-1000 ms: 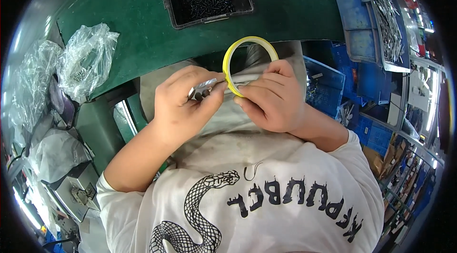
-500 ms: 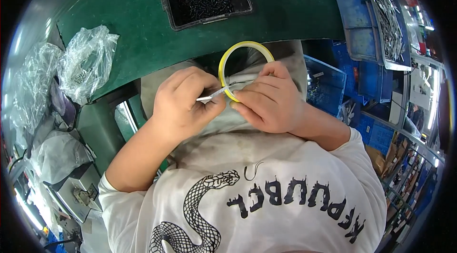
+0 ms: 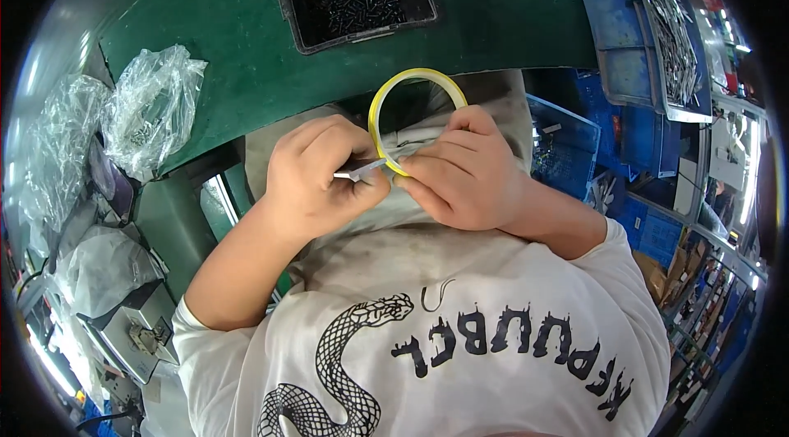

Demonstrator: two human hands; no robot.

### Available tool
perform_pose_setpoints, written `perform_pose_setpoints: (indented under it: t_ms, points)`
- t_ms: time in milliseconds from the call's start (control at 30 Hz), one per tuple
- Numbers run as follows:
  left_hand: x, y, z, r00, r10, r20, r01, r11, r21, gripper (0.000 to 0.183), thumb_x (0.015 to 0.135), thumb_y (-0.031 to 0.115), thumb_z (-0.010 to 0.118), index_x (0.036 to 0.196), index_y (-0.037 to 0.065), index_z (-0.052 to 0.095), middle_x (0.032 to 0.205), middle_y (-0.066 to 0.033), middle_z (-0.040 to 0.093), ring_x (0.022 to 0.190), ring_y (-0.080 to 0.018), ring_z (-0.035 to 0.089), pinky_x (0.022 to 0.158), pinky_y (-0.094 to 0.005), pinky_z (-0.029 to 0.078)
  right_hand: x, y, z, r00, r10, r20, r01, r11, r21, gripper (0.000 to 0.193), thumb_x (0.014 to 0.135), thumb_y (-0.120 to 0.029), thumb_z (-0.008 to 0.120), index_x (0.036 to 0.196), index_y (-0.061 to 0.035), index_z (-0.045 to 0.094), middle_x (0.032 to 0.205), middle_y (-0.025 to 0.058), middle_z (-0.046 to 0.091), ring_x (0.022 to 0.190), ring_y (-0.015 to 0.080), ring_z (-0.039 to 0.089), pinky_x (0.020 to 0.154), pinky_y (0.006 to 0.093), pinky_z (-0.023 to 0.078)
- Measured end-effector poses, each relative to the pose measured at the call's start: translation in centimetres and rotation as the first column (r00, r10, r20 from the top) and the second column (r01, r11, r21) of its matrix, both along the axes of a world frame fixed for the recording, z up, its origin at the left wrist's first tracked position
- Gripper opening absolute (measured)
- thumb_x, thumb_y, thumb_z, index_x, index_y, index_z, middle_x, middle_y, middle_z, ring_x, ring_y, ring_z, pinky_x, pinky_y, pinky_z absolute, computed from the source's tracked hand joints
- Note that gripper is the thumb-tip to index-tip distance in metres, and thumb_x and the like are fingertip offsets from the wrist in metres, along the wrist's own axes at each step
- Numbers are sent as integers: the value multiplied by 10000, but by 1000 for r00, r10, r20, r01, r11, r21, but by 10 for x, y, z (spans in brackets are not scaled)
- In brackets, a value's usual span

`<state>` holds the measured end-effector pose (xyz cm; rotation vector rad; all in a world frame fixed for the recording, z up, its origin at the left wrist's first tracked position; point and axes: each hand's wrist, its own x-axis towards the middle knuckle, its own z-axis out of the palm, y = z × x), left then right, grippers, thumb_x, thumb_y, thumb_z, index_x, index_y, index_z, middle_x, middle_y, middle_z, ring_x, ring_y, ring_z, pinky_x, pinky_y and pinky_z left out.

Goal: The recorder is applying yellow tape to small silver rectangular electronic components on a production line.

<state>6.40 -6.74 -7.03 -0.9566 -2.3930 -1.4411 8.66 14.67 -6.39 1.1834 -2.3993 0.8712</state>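
In front of my lap, a roll of yellow tape (image 3: 375,115) with a pale inner core stands tilted. My right hand (image 3: 472,172) is closed on its lower right side, thumb and fingertips pinching the rim. My left hand (image 3: 316,178) is closed around a thin, flat, whitish strip (image 3: 365,170), whose kind I cannot make out. The strip's right end meets the lower left edge of the roll, close to my right fingertips. Where the strip touches the tape is partly hidden by my fingers.
On the green table (image 3: 509,26) stands a black bin (image 3: 302,38) of small dark cylindrical parts. Clear plastic bags (image 3: 156,100) lie at its left end. Blue crates (image 3: 629,67) with thin metal pieces stand at the right. A grey metal device (image 3: 140,334) sits at lower left.
The tape roll has shifted slightly left and tilted a little between my hands. The strip has turned slightly in my left hand. Both hands keep their grip.
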Motion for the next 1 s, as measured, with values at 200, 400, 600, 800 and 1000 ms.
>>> perform_pose_setpoints:
  t_ms: [200, 400, 600, 800, 1000]
  points:
    - [10, 4, -2, 988, -57, 140, 54, 998, 29, 207, 626, 17, 683, 803, 45, 580, 685, -91, 586, 602, -286, 591, 545, -362, 490, -1, -1, 2, 991, -112, 77, 104, 989, 104, 295, 722, -82, 752, 997, -57, 646, 809, 14, 673, 627, 171, 597, 702, 343, 428]
    - [14, 7, -5, 970, -81, 230, 78, 997, 24, 198, 645, 25, 681, 817, 42, 584, 725, -96, 599, 649, -297, 610, 574, -368, 504, 0, 0, 2, 974, -133, 182, 110, 985, 130, 304, 737, -59, 721, 1035, -97, 674, 823, -16, 674, 650, 161, 597, 682, 332, 419]
    - [15, 8, -1, 940, -66, 335, 52, 997, 50, 179, 712, 20, 668, 864, 34, 574, 741, -100, 601, 652, -272, 613, 599, -342, 500, -1, 4, -2, 972, -86, 217, 70, 994, 83, 226, 763, -45, 708, 979, -105, 679, 792, -7, 662, 616, 178, 580, 648, 330, 402]
    - [21, 5, -4, 704, -165, 690, -52, 958, 283, 212, 832, 1, 579, 1022, 3, 485, 757, -61, 559, 650, -159, 529, 637, -289, 462, -4, 6, 4, 915, -65, 398, 105, 991, -81, 86, 828, -77, 706, 895, -60, 654, 664, 27, 613, 570, 205, 566, 636, 334, 401]
    - [19, 10, 8, 448, -191, 873, -119, 956, 270, 94, 940, 62, 523, 990, 2, 471, 755, -81, 580, 653, -182, 552, 609, -316, 455, -5, 6, 8, 886, -74, 458, 127, 988, -86, 67, 841, -87, 699, 871, -53, 650, 652, 29, 602, 562, 202, 566, 646, 325, 406]
